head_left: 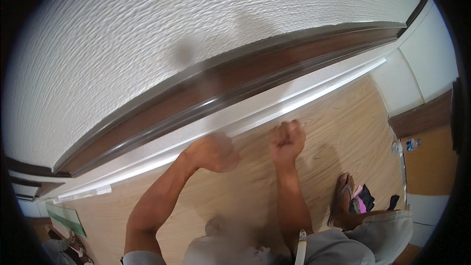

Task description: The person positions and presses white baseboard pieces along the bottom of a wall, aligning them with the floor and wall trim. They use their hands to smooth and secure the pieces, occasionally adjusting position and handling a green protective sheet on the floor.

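Observation:
My left hand is closed and slightly smeared by motion, in front of the white skirting at the base of the wall. To its right, my right hand is raised above the floor, its fingers curled into the palm. Whatever either hand may hold is hidden. The two hands are apart and touch neither the wall nor each other. A brown wooden rail with a dark glossy edge runs along the white textured wall beyond them. A cigarette with an ashy tip juts up from the lower edge.
Wood-patterned floor lies below. At right are a foot in a flip-flop, pink and black cloth and small plastic bottles. At lower left another person sits near a green-and-white board.

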A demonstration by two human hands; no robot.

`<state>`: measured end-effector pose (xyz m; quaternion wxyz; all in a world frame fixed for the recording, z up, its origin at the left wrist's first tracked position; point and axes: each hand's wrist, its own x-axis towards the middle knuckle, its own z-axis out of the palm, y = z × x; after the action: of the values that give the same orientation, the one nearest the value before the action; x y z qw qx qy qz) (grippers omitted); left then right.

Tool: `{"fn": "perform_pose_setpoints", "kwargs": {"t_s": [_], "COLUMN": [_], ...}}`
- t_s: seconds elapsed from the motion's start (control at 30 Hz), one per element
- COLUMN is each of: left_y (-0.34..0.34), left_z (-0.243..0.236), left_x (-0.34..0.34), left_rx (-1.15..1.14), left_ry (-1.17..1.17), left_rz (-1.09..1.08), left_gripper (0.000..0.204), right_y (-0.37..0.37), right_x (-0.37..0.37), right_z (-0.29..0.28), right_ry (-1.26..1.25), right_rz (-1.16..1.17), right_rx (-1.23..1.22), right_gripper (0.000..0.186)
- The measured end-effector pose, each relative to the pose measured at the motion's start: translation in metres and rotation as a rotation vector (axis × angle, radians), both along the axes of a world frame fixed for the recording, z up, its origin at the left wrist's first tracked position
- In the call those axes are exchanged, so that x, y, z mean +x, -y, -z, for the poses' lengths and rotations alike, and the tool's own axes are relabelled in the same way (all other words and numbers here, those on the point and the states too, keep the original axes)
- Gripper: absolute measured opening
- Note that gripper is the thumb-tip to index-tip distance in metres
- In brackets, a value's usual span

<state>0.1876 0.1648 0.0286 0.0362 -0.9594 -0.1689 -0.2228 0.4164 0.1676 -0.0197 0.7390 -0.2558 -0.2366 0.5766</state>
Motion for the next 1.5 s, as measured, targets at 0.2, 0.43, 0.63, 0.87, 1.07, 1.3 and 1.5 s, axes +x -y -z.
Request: {"fn": "perform_pose_setpoints", "kwargs": {"t_s": [0.2,0.43,0.63,0.87,1.07,1.3,1.5], "left_y": [0.001,0.007,0.003,0.007,0.017,0.049,0.016], "left_z": [0.008,0.017,0.015,0.013,0.014,0.004,0.002], "left_x": [-0.001,0.001,0.006,0.006,0.010,0.001,-0.020], "left_rx": [-0.028,-0.025,0.012,-0.028,-0.088,0.140,0.218], "left_ry": [0.044,0.040,0.094,-0.040,0.070,0.145,-0.076], "left_rz": [-0.037,-0.107,-0.109,-0.154,-0.245,-0.280,-0.157], "left_gripper": [0.036,0.023,0.025,0.026,0.023,0.022,0.024], "right_y": [-0.002,-0.033,-0.031,-0.042,-0.017,-0.075,-0.092], "right_x": [-0.012,-0.038,-0.032,-0.041,-0.044,-0.058,-0.064], "right_z": [0.011,0.004,-0.017,-0.016,-0.016,-0.021,-0.009], "right_ry": [-0.229,-0.664,-0.653,-0.698,0.175,0.711,0.664], "right_rz": [-0.408,-0.378,-0.282,-0.296,0.322,0.948,0.944], "right_rx": [0.161,-0.035,-0.039,0.074,-0.116,-0.075,-0.100], "right_gripper": [0.046,0.042,0.044,0.034,0.021,0.050,0.062]}}
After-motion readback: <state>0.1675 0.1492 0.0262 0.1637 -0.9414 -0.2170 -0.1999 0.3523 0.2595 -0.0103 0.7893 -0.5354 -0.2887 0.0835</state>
